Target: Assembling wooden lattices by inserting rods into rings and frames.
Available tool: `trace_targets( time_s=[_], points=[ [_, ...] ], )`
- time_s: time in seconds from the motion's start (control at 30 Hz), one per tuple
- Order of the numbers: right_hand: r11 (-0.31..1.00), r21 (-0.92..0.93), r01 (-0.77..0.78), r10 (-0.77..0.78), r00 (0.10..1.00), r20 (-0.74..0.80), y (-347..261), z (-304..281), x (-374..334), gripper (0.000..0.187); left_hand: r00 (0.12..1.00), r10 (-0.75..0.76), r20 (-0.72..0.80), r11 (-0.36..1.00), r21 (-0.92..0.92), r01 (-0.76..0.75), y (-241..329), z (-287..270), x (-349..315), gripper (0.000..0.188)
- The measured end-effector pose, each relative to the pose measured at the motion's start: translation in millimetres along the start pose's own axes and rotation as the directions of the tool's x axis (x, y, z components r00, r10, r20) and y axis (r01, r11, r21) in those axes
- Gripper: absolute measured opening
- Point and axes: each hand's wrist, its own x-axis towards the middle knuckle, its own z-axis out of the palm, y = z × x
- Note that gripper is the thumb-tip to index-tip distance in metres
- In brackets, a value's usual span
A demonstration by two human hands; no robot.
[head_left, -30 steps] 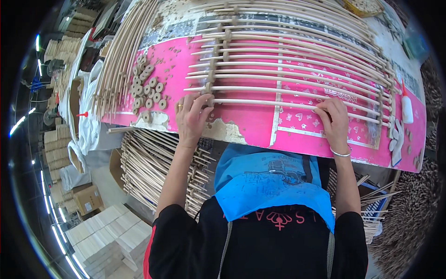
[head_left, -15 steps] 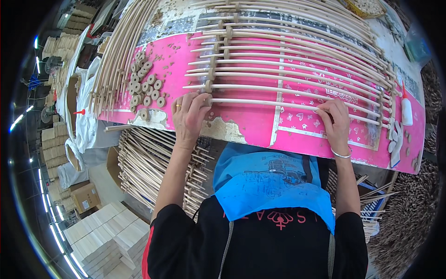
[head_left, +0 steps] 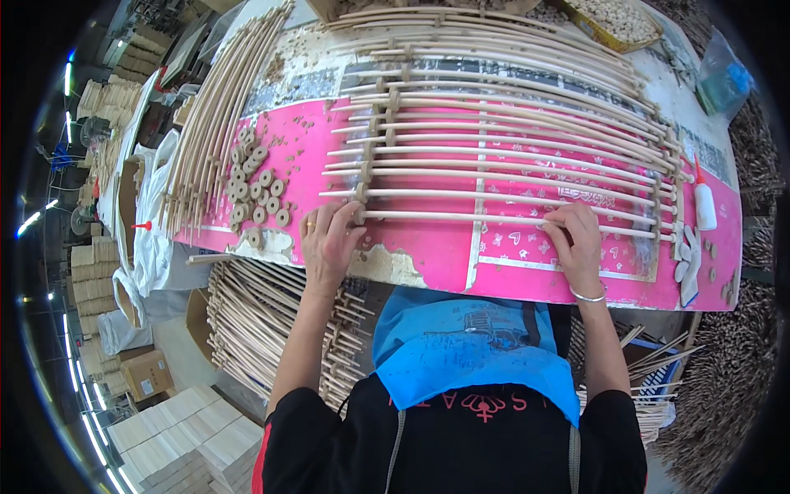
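Nearest me on the pink-covered table lies a thin pale wooden rod (head_left: 453, 217). My left hand (head_left: 331, 239) is closed at its left end; the fingertips hide what they press there, possibly a disc. Farther right, my right hand (head_left: 576, 239) pinches the same rod between thumb and fingers. Beyond it, a row of similar rods (head_left: 510, 175) lies side by side, with small round discs (head_left: 362, 192) on them near the left ends. A heap of loose brown discs with center holes (head_left: 263, 193) sits left of my left hand.
A bundle of rods (head_left: 218, 115) leans at the far left. A white glue bottle with a red tip (head_left: 704, 206) and a white glove (head_left: 690, 267) are at the right. More rods (head_left: 263, 313) are stacked below the table edge. A yellow tray (head_left: 654, 39) stands far back.
The whole view has shifted, so the table and rods sit lower in the picture. Both hands stay on the same rod, with little visible change in grip.
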Motion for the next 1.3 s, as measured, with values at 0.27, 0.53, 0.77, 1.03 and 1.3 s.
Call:
trace_targets(
  time_s=[0.27,0.53,0.77,1.03,1.3],
  points=[
    [0.953,0.143,-0.269,0.297,0.924,-0.241,2.2,-28.5,-46.5,0.011,0.994,-0.031,-0.103,0.997,-0.072,0.023,2.5,-5.3,50.5,0.041],
    [0.877,0.177,-0.447,0.481,0.796,-0.369,18.7,-22.9,-78.8,0.015,0.984,0.171,-0.054,0.938,-0.297,-0.179,30.8,48.0,214.5,0.026],
    [0.868,0.083,-0.489,0.487,0.809,-0.329,8.2,-32.0,-66.7,0.009,0.922,0.373,0.108,0.869,-0.389,-0.306,61.9,136.3,333.2,0.033],
    [0.853,0.034,-0.521,0.506,0.809,-0.301,4.1,-37.2,-59.1,0.01,0.844,0.509,0.17,0.847,-0.274,-0.456,59.7,187.5,361.2,0.031],
    [0.865,0.024,-0.501,0.481,0.817,-0.317,5.1,-35.5,-56.9,0.009,0.814,0.525,0.248,0.839,-0.312,-0.446,59.3,185.5,367.9,0.031]
  ],
)
